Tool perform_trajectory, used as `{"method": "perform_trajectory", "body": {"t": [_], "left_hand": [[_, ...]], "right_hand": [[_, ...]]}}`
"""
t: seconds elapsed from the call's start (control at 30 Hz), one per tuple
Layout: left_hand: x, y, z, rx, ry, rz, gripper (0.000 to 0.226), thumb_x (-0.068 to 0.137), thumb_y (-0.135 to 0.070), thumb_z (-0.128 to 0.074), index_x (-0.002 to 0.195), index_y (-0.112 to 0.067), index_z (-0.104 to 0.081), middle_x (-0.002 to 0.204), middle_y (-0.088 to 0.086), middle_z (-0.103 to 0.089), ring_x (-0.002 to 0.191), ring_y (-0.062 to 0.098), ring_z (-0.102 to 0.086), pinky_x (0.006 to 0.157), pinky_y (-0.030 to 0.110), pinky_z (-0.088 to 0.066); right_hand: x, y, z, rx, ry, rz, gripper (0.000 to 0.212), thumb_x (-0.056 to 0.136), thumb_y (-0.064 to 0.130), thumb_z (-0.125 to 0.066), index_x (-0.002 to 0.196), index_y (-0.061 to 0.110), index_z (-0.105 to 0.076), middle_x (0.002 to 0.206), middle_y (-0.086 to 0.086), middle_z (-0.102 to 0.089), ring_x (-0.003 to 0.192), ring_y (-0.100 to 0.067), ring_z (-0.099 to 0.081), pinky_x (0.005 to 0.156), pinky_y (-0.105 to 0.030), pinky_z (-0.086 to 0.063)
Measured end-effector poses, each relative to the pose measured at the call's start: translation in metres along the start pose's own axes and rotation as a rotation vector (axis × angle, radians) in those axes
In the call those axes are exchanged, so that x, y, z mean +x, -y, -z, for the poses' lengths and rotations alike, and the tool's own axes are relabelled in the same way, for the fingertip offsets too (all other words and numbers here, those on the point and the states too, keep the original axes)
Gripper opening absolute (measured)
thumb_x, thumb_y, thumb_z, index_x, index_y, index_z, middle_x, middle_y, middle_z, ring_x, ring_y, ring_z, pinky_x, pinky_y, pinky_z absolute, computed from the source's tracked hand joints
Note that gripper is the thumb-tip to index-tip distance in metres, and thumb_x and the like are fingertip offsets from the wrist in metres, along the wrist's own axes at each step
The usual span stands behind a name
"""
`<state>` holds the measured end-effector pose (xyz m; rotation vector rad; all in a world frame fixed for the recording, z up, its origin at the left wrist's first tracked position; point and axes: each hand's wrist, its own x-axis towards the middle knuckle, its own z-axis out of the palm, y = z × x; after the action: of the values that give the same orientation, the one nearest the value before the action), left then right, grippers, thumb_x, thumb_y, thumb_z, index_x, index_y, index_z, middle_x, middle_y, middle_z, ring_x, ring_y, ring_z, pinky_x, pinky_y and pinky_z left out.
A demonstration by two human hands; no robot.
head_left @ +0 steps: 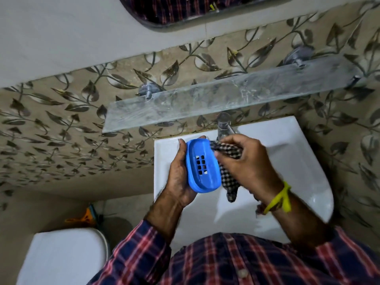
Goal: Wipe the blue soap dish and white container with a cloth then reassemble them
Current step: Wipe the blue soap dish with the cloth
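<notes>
Over sink (pixel 304 145): left hand (pixel 178 173) cups blue soap dish (pixel 202 165); right hand (pixel 244 159) presses cloth (pixel 228 161).

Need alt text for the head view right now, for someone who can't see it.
Over a white sink, the left hand holds a blue soap dish while the right hand wipes its edge with a checked cloth. An empty glass shelf hangs above.

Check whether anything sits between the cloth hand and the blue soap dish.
Nothing visible does. The right hand presses the checked cloth straight against the rim of the blue soap dish, which the left hand holds over the sink.
</notes>
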<state>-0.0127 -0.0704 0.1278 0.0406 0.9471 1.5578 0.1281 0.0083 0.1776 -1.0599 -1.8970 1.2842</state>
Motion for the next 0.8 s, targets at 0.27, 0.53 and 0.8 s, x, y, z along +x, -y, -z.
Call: {"method": "perform_trajectory", "body": {"t": [0.27,0.53,0.8], "left_hand": [[-0.007,0.016,-0.008,0.086,-0.022,-0.043,0.074,0.091,-0.077,-0.029,0.135,-0.027,-0.063,0.134,0.007,-0.067,0.119,0.027,-0.066,0.088,0.04,-0.059],[-0.013,0.019,0.004,0.096,-0.064,-0.103,0.072,0.092,-0.077,-0.03,0.129,-0.029,-0.068,0.11,0.005,-0.076,0.099,0.022,-0.073,0.078,0.038,-0.061],[-0.018,0.031,0.003,0.127,-0.075,-0.095,0.066,0.09,-0.072,-0.036,0.121,-0.027,-0.072,0.111,0.005,-0.077,0.099,0.021,-0.074,0.079,0.035,-0.062]], "right_hand": [[-0.014,0.011,-0.036,-0.253,0.053,0.254,0.036,0.078,0.003,-0.07,0.114,0.01,-0.071,0.104,-0.009,-0.064,0.098,-0.023,-0.063,0.092,-0.032,-0.053],[-0.029,-0.001,-0.029,-0.611,0.205,0.32,0.063,0.08,0.024,-0.064,0.14,0.036,-0.049,0.099,-0.007,-0.066,0.089,-0.03,-0.063,0.078,-0.039,-0.055],[-0.028,0.0,-0.041,-0.266,0.081,0.247,0.045,0.081,0.01,-0.067,0.126,0.016,-0.065,0.116,-0.009,-0.072,0.103,-0.024,-0.068,0.092,-0.033,-0.056]]}}
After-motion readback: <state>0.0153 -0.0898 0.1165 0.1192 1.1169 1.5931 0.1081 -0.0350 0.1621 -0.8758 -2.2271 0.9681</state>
